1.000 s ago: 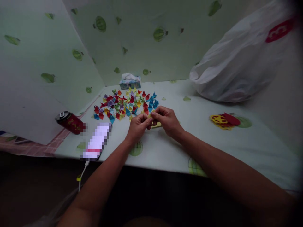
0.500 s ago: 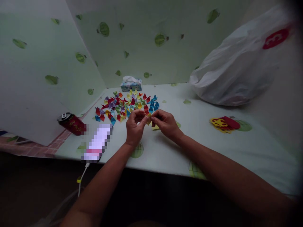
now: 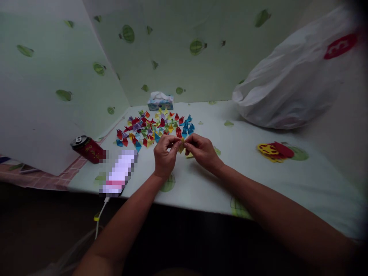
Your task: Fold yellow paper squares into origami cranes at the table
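Observation:
Between my fingertips is a small folded piece of yellow paper (image 3: 181, 148), partly hidden by them. My left hand (image 3: 166, 155) pinches it from the left with thumb and forefinger. From the right, my right hand (image 3: 202, 151) pinches its other side. Under the right fingers, a flat yellow paper (image 3: 189, 155) shows on the table. Just behind my hands spreads a cluster of small folded paper figures (image 3: 148, 128) in red, blue, yellow, green, purple and orange.
On the left lie a tilted dark red can (image 3: 88, 149) and a phone (image 3: 120, 172) with a white cable (image 3: 100, 214). A tissue box (image 3: 161, 103) stands behind the paper figures. To the right are yellow and red cut-out pieces (image 3: 274, 150) and a big white plastic bag (image 3: 283, 90).
The view has shifted slightly. Both hands keep their pinch on the yellow paper, with the fingers moved a little and more of its folded tip showing below them.

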Tool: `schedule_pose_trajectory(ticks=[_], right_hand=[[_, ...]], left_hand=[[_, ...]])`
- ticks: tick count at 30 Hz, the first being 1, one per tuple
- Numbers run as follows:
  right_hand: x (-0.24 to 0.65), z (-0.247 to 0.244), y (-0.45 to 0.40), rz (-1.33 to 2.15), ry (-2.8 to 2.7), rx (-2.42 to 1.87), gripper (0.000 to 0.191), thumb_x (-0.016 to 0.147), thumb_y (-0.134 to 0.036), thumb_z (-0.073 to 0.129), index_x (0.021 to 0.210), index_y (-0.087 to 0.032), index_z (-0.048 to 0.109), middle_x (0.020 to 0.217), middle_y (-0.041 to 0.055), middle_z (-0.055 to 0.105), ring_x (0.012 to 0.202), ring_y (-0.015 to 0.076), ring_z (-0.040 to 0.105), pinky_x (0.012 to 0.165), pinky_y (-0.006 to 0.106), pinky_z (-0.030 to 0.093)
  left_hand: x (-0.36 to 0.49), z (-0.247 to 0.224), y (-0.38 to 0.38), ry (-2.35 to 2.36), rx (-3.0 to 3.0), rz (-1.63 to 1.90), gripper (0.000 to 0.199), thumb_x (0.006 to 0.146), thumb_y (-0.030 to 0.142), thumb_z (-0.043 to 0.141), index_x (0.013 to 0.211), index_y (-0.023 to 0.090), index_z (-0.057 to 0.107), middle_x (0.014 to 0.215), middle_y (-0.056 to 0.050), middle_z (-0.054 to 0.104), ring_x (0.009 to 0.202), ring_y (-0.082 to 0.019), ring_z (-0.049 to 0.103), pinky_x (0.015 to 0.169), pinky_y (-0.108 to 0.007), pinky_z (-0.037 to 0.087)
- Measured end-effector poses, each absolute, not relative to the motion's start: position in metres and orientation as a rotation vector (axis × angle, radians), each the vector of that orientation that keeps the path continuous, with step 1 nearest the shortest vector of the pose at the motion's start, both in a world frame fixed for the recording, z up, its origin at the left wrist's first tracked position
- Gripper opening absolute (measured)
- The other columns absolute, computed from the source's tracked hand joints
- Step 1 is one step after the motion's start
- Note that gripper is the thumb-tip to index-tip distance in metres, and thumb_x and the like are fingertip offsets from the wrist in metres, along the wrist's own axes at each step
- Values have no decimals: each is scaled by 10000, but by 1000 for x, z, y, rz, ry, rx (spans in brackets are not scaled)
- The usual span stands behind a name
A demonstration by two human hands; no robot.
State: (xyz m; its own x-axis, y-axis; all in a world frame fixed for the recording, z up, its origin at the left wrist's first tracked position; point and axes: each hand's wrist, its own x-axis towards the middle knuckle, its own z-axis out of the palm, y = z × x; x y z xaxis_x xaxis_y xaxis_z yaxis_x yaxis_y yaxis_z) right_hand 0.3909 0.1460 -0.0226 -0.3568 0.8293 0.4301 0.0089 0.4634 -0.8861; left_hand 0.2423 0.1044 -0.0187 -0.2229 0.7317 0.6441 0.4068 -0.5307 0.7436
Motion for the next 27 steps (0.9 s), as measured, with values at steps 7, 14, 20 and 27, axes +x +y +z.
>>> schedule_pose_trajectory(ticks=[7,14,20,27], right_hand=[[391,-22,146,1048,-1718,-714,136,883,-310,621,799,-205,601,654,-17,601,567,124,588,585,289,487],[392,-23,150,1223,-1670,-671,211,873,-391,649,823,-190,607,664,-20,603,572,116,589,586,279,490],[390,-21,149,1259,-1608,-639,312,840,-483,708,817,-200,581,687,-24,610,586,114,584,575,270,500],[391,-21,148,1209,-1662,-677,376,846,-554,702,821,-198,583,731,-10,606,604,119,590,590,281,503]], left_hand=[[241,-18,104,1360,1733,1756,135,906,309,659,813,212,664,868,-30,634,813,-153,586,740,-279,491],[241,-22,108,1159,1429,1657,196,839,357,721,904,189,644,808,-7,647,715,-118,593,670,-247,489],[241,-25,113,1119,1389,1606,338,793,401,760,1031,191,644,866,-19,662,789,-131,634,737,-257,524],[240,-29,109,1328,1600,1670,220,873,317,688,1060,203,705,965,-51,693,827,-143,640,771,-265,524]])
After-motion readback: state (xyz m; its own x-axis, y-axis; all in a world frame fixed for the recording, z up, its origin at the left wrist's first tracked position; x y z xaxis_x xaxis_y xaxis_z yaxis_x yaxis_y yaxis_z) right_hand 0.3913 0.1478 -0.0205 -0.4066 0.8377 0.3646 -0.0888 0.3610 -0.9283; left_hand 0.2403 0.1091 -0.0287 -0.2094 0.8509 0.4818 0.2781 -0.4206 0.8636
